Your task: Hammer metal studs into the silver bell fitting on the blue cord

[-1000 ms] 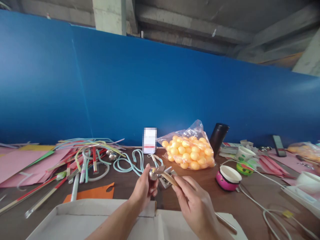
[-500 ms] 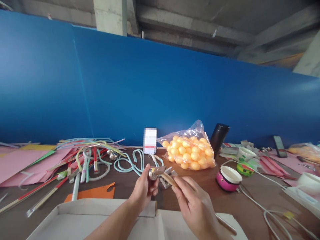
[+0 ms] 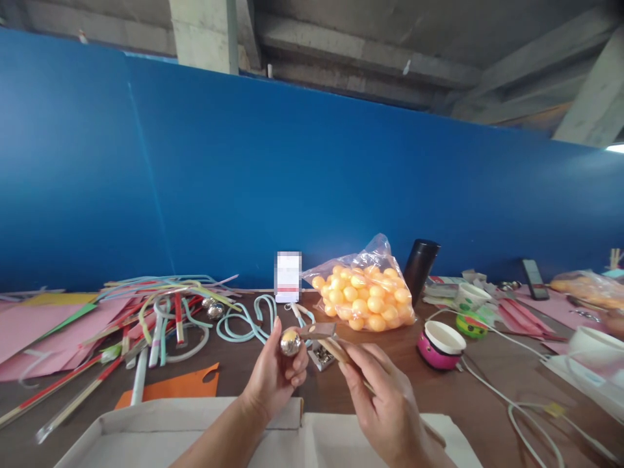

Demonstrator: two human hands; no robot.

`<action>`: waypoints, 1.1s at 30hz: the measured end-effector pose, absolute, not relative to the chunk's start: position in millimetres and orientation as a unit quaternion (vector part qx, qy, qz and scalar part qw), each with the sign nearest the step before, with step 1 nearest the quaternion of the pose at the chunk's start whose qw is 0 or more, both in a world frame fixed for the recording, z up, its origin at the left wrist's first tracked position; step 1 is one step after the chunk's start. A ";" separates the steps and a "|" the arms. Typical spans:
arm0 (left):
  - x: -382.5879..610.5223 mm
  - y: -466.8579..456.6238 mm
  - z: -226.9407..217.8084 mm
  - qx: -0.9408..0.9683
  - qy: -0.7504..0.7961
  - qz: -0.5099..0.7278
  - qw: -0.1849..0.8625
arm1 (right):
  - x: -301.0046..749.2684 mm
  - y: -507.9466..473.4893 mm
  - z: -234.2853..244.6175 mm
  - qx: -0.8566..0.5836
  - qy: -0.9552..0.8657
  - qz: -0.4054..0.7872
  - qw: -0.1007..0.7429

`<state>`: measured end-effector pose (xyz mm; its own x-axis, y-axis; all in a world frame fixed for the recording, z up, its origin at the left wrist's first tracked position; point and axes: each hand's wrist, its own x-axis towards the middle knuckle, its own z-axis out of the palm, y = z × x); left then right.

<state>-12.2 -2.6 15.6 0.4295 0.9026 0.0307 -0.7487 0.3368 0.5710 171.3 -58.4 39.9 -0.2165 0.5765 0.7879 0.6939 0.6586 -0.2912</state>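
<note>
The left hand point(image 3: 277, 374) curled around a silver ball point(image 3: 290, 343); the right hand point(image 3: 385, 390) gripped a wooden-handled tool point(image 3: 335, 350), its metal head point(image 3: 319, 330) just beside the ball.

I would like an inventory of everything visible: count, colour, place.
hammer: one, grey and tan, centre
silver balls: three or more, silver, centre and left
tray: one, grey, behind the hammer
bags: two, clear, centre, right
orange balls: many, orange, in the bags
flask: one, black, right
cups: at least three, white, pink, green, right
phone: one, dark, right
cable: one or more, white, right
tubes: several, mostly pale blue, left
sticks: several, red and cream, left
paper: several sheets, mostly pink, both sides
panel: one, white, pixelated, back centre
cardboard: some, pale, near edge
table: one, brown, below
partition: one, blue, behind
ceiling: one, grey, above
left hand: one, centre, fingers around a silver ball
right hand: one, right, fingers around the hammer
</note>
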 end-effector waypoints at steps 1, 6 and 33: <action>-12.2 -2.8 15.3 0.261 0.148 0.513 0.804 | 170.2 -58.4 39.5 -0.409 -0.780 -0.060 0.470; -11.6 -1.4 14.1 0.258 0.150 0.509 0.808 | 166.2 -56.8 37.6 -0.430 -0.797 -0.054 0.421; -13.8 -1.9 15.7 0.247 0.167 0.491 0.818 | 163.9 -56.7 36.3 -0.401 -0.802 -0.035 0.441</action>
<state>-13.8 -1.9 15.7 0.4614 0.8867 -0.0303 -0.7222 0.3952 0.5676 163.9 -56.7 36.3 -0.2892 0.6136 0.7348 0.6744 0.6753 -0.2985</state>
